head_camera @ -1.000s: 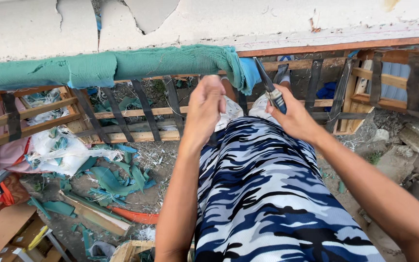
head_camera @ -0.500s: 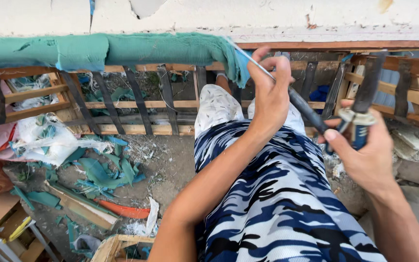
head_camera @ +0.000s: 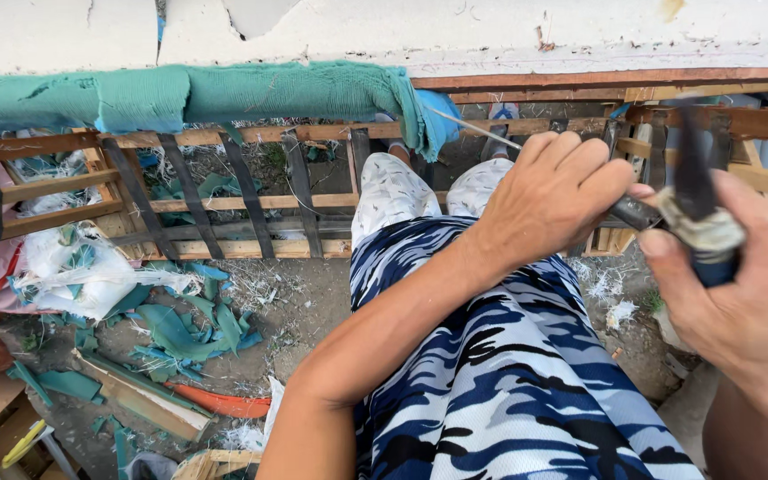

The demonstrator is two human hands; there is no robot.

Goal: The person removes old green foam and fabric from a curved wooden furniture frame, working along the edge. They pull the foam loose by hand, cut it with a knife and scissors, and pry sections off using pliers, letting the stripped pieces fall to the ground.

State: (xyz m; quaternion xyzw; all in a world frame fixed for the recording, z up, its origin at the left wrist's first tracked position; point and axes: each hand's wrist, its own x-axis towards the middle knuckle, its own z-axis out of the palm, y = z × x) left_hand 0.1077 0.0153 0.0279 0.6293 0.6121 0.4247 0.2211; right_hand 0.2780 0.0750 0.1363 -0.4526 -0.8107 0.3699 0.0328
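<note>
Rod (head_camera: 477, 129) slants from green fabric (head_camera: 224, 93) toward left hand (head_camera: 553, 200), fist clamped on it; right hand (head_camera: 740, 284) farther, gripping blue-handled tool (head_camera: 700, 222).

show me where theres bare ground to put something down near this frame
The barest patch is the dirt ground between the wooden frame and the person's camouflage shorts. A smaller, strewn strip lies right of the shorts, under the right hand. Crowded: green fabric scraps and white stuffing at left. The left hand grips a thin tool.

Fabric roll (head_camera: 188, 93) lies atop the frame (head_camera: 180, 191) (scraps (head_camera: 180, 324) below).
</note>
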